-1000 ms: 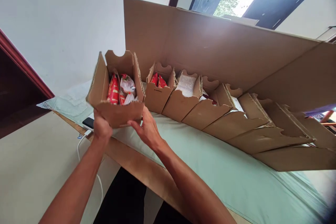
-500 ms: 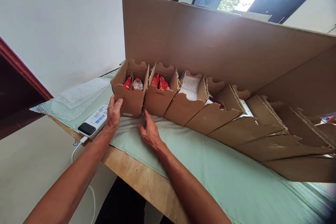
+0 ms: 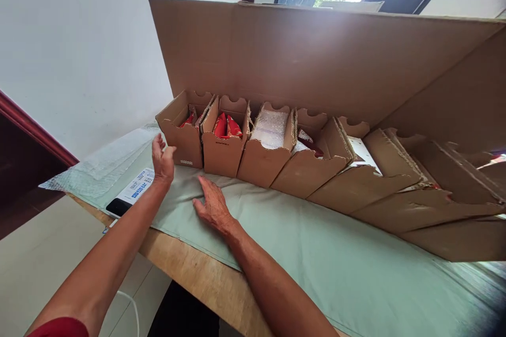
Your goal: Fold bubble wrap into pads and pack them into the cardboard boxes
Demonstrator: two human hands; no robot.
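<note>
A row of small open cardboard boxes stands on a pale green cloth (image 3: 316,253) against a large cardboard sheet (image 3: 300,58). The leftmost box (image 3: 179,134) holds red snack packets, as does the second box (image 3: 223,142). A third box (image 3: 266,150) holds bubble wrap. My left hand (image 3: 162,160) hovers just left of the leftmost box, fingers loosely apart, holding nothing. On the cloth in front of the boxes lies my right hand (image 3: 213,205), flat and open.
A white power bank (image 3: 130,192) with a cable lies at the table's left end on bubble wrap (image 3: 103,163). More cardboard boxes (image 3: 395,179) run to the right. The wooden table edge (image 3: 190,268) faces me; a white wall stands behind.
The leftmost box, held up in both hands a second ago, now stands in the row. Both hands have let go and drawn back from it.
</note>
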